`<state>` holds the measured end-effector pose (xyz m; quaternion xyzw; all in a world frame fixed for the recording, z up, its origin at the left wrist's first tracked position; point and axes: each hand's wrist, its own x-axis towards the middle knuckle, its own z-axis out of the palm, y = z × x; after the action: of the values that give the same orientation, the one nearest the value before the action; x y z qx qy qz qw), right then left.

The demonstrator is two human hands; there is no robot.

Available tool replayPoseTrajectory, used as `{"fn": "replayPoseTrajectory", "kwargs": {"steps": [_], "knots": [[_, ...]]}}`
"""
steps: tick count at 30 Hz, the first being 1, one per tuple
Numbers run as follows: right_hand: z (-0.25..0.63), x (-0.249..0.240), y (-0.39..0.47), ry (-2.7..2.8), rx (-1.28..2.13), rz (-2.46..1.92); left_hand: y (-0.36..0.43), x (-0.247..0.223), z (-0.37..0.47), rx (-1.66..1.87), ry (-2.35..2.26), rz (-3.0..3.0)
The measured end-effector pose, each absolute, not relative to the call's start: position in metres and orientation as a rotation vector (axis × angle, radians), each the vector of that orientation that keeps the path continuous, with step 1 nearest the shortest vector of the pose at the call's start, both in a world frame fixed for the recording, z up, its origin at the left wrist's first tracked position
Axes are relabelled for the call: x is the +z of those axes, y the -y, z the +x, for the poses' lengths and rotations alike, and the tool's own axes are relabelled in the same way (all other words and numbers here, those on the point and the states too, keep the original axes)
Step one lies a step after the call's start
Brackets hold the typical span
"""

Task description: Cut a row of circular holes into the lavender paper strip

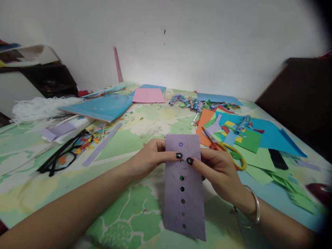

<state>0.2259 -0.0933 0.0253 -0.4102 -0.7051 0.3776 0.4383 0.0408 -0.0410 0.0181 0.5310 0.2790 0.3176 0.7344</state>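
A strip of purple paper [173,197] is held up in front of me, with a column of several round holes down its middle and a small ring-shaped mark near the top. My left hand [153,155] grips its left edge, thumb across the front and fingers behind. On the opposite edge, my right hand [218,169] pinches it the same way. Both thumbs nearly meet beside the uppermost hole. Behind the right hand lie scissors [211,136] with yellow and orange handles, blades apart. The fingers behind the paper are mostly hidden.
Black-framed glasses [62,159] and colourful paper scraps [95,135] lie at the left, near a blue folder [103,106] and white string [38,107]. Coloured sheets [269,135] pile up on the right. A pink sheet [149,95] and fringed paper rolls [193,103] sit farther back.
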Motion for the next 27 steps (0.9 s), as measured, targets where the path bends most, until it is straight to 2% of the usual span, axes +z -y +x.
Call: {"fn": "replayPoseTrajectory", "kwargs": {"steps": [7, 9, 12, 16, 22, 27], "knots": [[0.228, 0.026, 0.094, 1.746, 0.840, -1.012, 0.041, 0.020, 0.044, 0.840, -0.596, 1.082], [0.231, 0.030, 0.096, 1.695, 0.616, -0.994, 0.038, 0.021, 0.041, 0.987, -0.597, 1.028], [0.237, 0.035, 0.098, 1.670, 0.104, -0.938, 0.032, 0.024, 0.034, 1.153, -0.612, 0.971], [0.243, 0.032, 0.094, 1.769, -0.458, -0.888, 0.036, 0.026, 0.031, 1.065, -0.611, 0.988], [0.242, 0.018, 0.087, 2.112, -0.565, -0.730, 0.054, 0.027, 0.044, 0.827, -0.524, 1.012], [0.239, 0.018, 0.086, 2.169, -0.490, -0.689, 0.055, 0.025, 0.045, 0.843, -0.522, 0.950]]}}
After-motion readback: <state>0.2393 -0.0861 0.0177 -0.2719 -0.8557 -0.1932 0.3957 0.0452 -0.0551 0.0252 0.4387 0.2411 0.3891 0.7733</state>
